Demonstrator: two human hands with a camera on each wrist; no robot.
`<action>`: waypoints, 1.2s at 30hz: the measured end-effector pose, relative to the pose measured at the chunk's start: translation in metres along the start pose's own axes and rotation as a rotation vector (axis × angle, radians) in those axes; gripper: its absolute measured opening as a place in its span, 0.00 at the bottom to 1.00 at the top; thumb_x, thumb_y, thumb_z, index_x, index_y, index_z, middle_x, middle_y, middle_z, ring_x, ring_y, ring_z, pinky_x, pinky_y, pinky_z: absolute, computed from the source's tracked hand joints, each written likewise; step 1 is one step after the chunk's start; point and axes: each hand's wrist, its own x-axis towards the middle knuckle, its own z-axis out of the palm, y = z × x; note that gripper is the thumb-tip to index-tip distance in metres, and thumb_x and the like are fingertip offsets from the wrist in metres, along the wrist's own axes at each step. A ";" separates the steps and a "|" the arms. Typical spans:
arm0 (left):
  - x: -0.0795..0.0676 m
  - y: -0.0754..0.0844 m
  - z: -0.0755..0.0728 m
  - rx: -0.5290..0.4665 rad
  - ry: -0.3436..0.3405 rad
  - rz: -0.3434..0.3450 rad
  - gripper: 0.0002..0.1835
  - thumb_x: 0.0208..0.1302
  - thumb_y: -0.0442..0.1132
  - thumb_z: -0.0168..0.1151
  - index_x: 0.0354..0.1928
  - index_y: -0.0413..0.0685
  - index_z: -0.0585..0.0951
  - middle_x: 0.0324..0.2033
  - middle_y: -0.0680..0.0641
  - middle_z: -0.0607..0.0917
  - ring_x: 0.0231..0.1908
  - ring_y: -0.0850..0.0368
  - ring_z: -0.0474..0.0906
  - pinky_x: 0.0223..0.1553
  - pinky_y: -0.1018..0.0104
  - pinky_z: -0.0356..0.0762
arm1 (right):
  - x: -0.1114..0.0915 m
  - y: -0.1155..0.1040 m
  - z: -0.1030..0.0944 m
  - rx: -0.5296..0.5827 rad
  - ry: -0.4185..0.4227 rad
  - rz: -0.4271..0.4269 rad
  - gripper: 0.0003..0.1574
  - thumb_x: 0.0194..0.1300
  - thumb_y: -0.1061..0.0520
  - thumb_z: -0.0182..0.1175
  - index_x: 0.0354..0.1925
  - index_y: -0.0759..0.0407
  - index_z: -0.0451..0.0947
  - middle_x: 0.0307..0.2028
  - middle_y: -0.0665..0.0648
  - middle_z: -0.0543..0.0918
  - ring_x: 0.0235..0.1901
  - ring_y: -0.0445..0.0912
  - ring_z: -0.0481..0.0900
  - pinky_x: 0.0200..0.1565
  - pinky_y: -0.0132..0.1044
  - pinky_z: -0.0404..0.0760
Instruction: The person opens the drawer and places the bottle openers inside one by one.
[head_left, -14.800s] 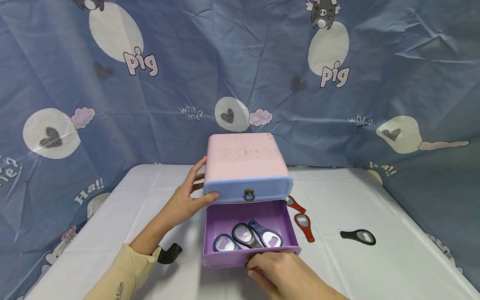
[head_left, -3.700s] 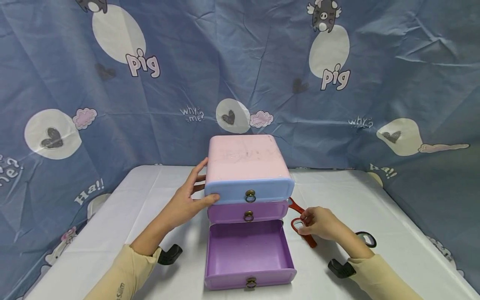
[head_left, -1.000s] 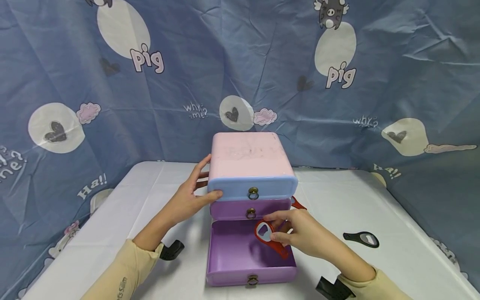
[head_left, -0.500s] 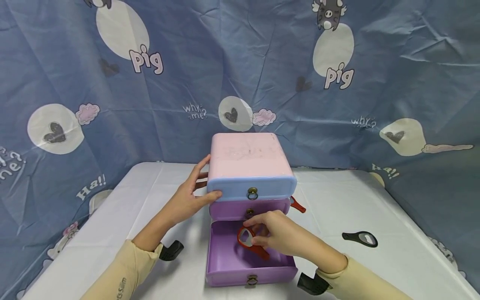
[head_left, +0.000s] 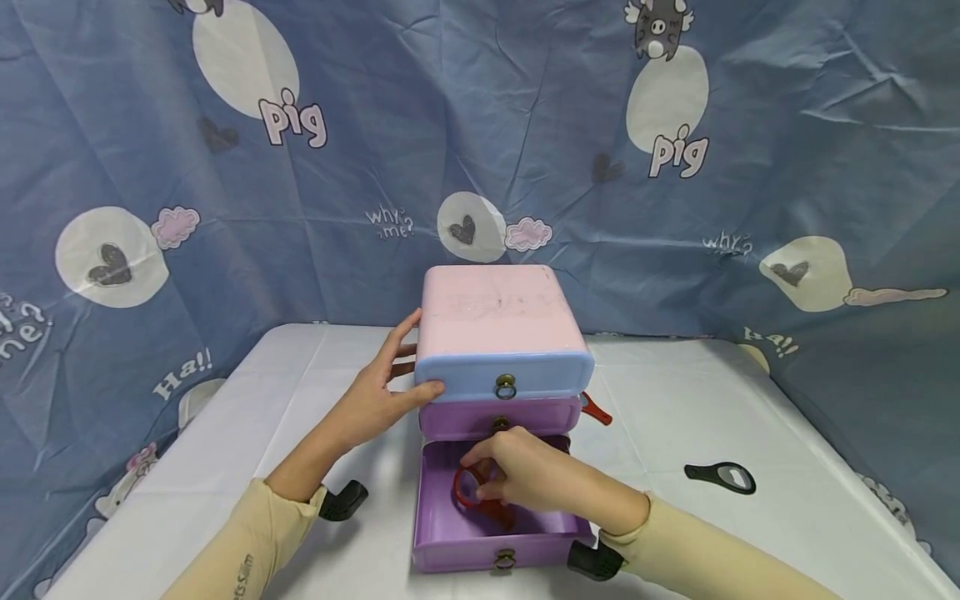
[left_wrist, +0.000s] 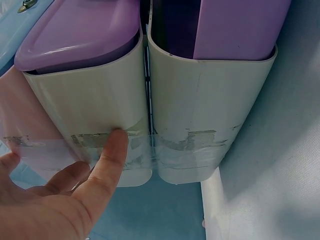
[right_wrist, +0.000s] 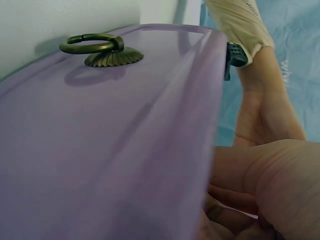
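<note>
My right hand (head_left: 517, 471) reaches into the pulled-out bottom drawer (head_left: 457, 557) and pinches a red bottle opener (head_left: 495, 510), its ring end toward the left. In the right wrist view the purple drawer front (right_wrist: 110, 135) with its brass ring pull (right_wrist: 92, 46) hides most of that hand's work. My left hand (head_left: 366, 410) lies against the left side of the three-tier drawer cabinet (head_left: 498, 308), fingers extended, thumb on the blue top drawer's front. The left wrist view has its straight fingers touching the taped side wall (left_wrist: 95, 110).
Another red bottle opener (head_left: 597, 410) pokes out behind the cabinet's right side. A black bottle opener (head_left: 722, 477) lies farther right on the white table (head_left: 660, 400). Above the open drawer, the purple middle drawer (head_left: 465, 421) is closed. A blue printed cloth hangs behind.
The middle drawer, holding several openers earlier, was closed and the bottom one pulled out. My right hand took a red bottle opener from the table and moved left and down into the drawer.
</note>
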 end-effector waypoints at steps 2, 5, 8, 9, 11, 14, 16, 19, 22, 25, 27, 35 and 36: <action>0.000 0.000 0.000 0.000 -0.001 -0.001 0.53 0.70 0.55 0.73 0.84 0.90 0.46 0.81 0.41 0.64 0.78 0.33 0.67 0.63 0.35 0.81 | 0.003 -0.002 0.003 -0.003 -0.017 0.003 0.19 0.65 0.65 0.75 0.54 0.64 0.89 0.35 0.51 0.91 0.29 0.29 0.76 0.33 0.24 0.79; 0.000 0.000 0.000 0.010 0.000 0.004 0.54 0.70 0.55 0.73 0.85 0.88 0.46 0.81 0.41 0.64 0.77 0.33 0.67 0.65 0.34 0.79 | 0.007 -0.003 0.008 -0.021 -0.038 0.003 0.19 0.64 0.65 0.76 0.54 0.64 0.90 0.35 0.51 0.91 0.29 0.29 0.76 0.33 0.24 0.79; 0.000 -0.001 0.000 0.020 0.003 0.012 0.54 0.70 0.55 0.73 0.85 0.85 0.46 0.81 0.41 0.63 0.77 0.34 0.67 0.66 0.33 0.78 | 0.009 -0.006 0.012 -0.039 -0.056 0.006 0.19 0.64 0.65 0.76 0.54 0.63 0.90 0.35 0.51 0.91 0.28 0.30 0.76 0.34 0.24 0.79; 0.000 -0.001 0.000 0.023 0.003 0.014 0.54 0.70 0.55 0.73 0.85 0.85 0.46 0.81 0.41 0.63 0.77 0.34 0.67 0.66 0.33 0.77 | 0.010 -0.006 0.013 -0.048 -0.061 0.011 0.19 0.65 0.65 0.76 0.54 0.63 0.90 0.35 0.51 0.91 0.28 0.30 0.75 0.34 0.24 0.78; 0.000 -0.001 0.000 0.024 0.002 0.017 0.54 0.70 0.55 0.73 0.85 0.85 0.46 0.81 0.41 0.63 0.77 0.34 0.67 0.66 0.32 0.77 | 0.011 -0.007 0.015 -0.061 -0.069 0.012 0.18 0.65 0.64 0.75 0.53 0.63 0.90 0.34 0.50 0.91 0.28 0.30 0.76 0.34 0.24 0.78; 0.000 -0.001 0.000 0.026 0.004 0.017 0.54 0.70 0.55 0.73 0.85 0.87 0.46 0.81 0.41 0.64 0.77 0.33 0.67 0.67 0.31 0.76 | 0.013 -0.008 0.017 -0.085 -0.083 0.014 0.19 0.66 0.63 0.75 0.55 0.62 0.90 0.33 0.48 0.90 0.27 0.29 0.75 0.33 0.23 0.78; 0.000 -0.001 0.000 0.033 0.006 0.023 0.54 0.70 0.54 0.73 0.85 0.86 0.46 0.81 0.40 0.64 0.77 0.33 0.67 0.67 0.31 0.75 | 0.013 -0.008 0.018 -0.099 -0.091 0.012 0.20 0.66 0.62 0.75 0.57 0.62 0.89 0.34 0.47 0.91 0.27 0.28 0.75 0.34 0.22 0.78; 0.001 -0.002 0.000 0.037 0.011 0.027 0.54 0.70 0.54 0.73 0.85 0.84 0.46 0.80 0.39 0.65 0.77 0.33 0.68 0.67 0.31 0.75 | 0.011 -0.008 0.018 -0.111 -0.095 0.008 0.23 0.67 0.61 0.75 0.59 0.63 0.88 0.37 0.48 0.93 0.28 0.27 0.77 0.35 0.22 0.79; 0.001 -0.002 0.000 0.040 0.009 0.031 0.54 0.71 0.54 0.72 0.86 0.83 0.45 0.80 0.38 0.65 0.77 0.33 0.68 0.66 0.31 0.76 | 0.010 -0.007 0.019 -0.112 -0.086 -0.001 0.22 0.67 0.61 0.75 0.59 0.63 0.88 0.40 0.49 0.94 0.32 0.27 0.80 0.38 0.21 0.80; 0.001 -0.002 0.000 0.033 0.008 0.022 0.54 0.70 0.54 0.72 0.85 0.86 0.46 0.81 0.39 0.64 0.77 0.33 0.68 0.66 0.32 0.77 | 0.008 -0.007 0.018 -0.091 -0.080 -0.003 0.23 0.67 0.61 0.75 0.59 0.64 0.88 0.40 0.50 0.94 0.33 0.27 0.82 0.38 0.21 0.81; 0.000 -0.001 0.000 0.032 0.008 0.023 0.54 0.70 0.54 0.73 0.85 0.86 0.46 0.81 0.40 0.64 0.77 0.33 0.68 0.66 0.32 0.77 | 0.007 -0.008 0.018 -0.075 -0.077 -0.001 0.23 0.68 0.61 0.75 0.60 0.64 0.88 0.41 0.51 0.94 0.34 0.27 0.83 0.39 0.21 0.81; 0.000 -0.002 -0.001 0.035 0.008 0.034 0.54 0.70 0.54 0.72 0.86 0.83 0.46 0.81 0.38 0.64 0.77 0.32 0.68 0.66 0.32 0.77 | 0.004 -0.013 0.015 -0.032 -0.066 0.010 0.24 0.68 0.59 0.75 0.60 0.66 0.87 0.47 0.55 0.94 0.40 0.32 0.89 0.40 0.21 0.83; 0.000 -0.002 -0.001 0.031 0.007 0.030 0.54 0.70 0.55 0.73 0.86 0.83 0.46 0.80 0.38 0.64 0.77 0.32 0.68 0.65 0.33 0.78 | 0.003 -0.013 0.015 -0.022 -0.066 0.015 0.24 0.68 0.59 0.75 0.60 0.66 0.87 0.48 0.56 0.94 0.40 0.33 0.90 0.40 0.21 0.83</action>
